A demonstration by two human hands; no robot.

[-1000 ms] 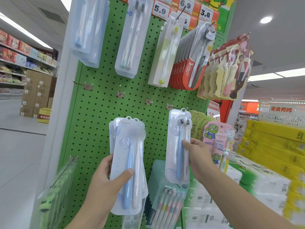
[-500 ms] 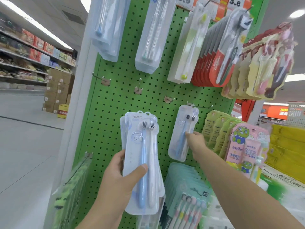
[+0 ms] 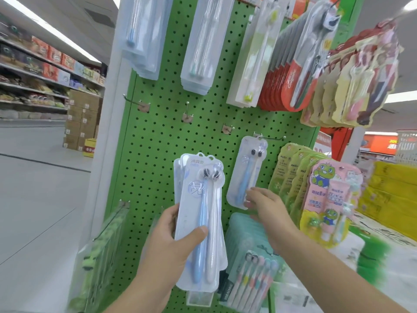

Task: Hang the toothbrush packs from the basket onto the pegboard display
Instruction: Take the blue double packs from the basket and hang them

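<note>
The single head-worn view looked forward and slightly upward at a green pegboard [image 3: 158,143], from close enough that both forearms reached into frame from the bottom edge. The board filled the centre and leaned with wide-angle distortion. To the left the view ran down a shop aisle [image 3: 33,188]; to the right it took in stacked yellow goods [image 3: 392,190].
</note>
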